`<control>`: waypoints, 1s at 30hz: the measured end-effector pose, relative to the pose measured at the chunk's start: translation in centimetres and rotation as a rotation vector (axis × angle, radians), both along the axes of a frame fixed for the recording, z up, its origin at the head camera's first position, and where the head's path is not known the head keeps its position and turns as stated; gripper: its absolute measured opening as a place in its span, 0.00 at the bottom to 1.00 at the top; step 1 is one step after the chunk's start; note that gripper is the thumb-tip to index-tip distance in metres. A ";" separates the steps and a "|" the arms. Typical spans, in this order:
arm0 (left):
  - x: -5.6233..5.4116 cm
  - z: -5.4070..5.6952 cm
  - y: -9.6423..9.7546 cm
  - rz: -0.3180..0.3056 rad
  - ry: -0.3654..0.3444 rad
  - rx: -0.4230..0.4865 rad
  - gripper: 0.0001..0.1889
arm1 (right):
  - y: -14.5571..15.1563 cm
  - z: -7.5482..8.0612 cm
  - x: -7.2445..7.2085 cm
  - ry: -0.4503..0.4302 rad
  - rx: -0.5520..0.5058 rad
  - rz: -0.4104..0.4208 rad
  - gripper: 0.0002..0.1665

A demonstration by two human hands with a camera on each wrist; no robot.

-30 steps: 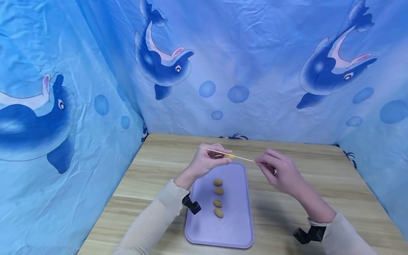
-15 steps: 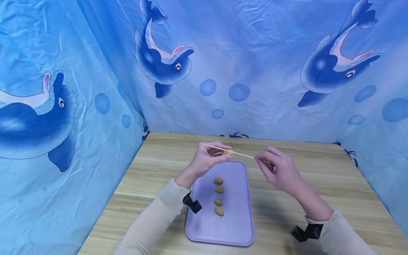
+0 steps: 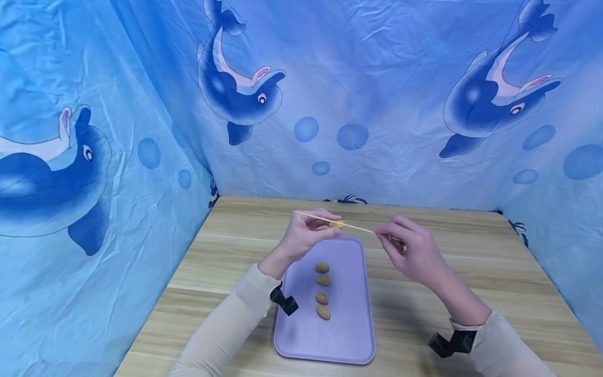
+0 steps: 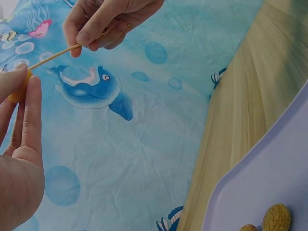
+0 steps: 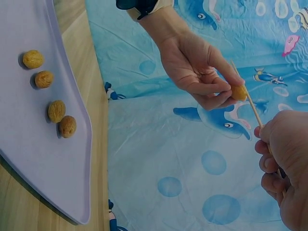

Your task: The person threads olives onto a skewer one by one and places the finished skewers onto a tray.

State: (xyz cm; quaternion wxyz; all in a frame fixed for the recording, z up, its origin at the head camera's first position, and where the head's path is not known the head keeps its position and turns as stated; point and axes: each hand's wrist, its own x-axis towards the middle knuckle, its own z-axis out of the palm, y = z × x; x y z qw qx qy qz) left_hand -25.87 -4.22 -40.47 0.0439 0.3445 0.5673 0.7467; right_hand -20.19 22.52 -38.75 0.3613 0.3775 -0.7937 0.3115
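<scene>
My left hand pinches a yellow-brown oval fruit between thumb and fingertips, above the far end of the tray. Off to the right, my right hand grips a thin wooden skewer near one end. The skewer slants leftward across the held fruit, and its free end reaches past it over the left hand. In the right wrist view the skewer lies against the fruit's side; whether it pierces it I cannot tell. Several similar wrinkled fruits lie in a row on the purple tray.
Beneath the tray is a wood-grain table. A blue cloth printed with dolphins hangs around the table's back and sides. Each wrist carries a small black camera.
Both hands, the fruit and the skewer keep nearly the same pose. The whole head view has shifted slightly. The fruits on the tray stay in place.
</scene>
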 end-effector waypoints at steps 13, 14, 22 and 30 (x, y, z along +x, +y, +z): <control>0.5 -0.2 0.8 -0.006 -0.053 0.000 0.28 | -0.7 0.1 0.0 -0.033 0.018 -0.006 0.14; 0.5 -0.2 0.9 -0.005 -0.056 -0.003 0.28 | -0.7 0.1 0.0 -0.035 0.018 -0.005 0.14; 0.6 -0.5 1.1 -0.014 -0.067 -0.035 0.28 | -1.0 -0.1 0.1 -0.050 0.027 -0.001 0.13; 0.5 -0.8 1.2 -0.028 -0.093 -0.041 0.15 | -1.3 0.0 0.0 -0.046 0.027 -0.001 0.13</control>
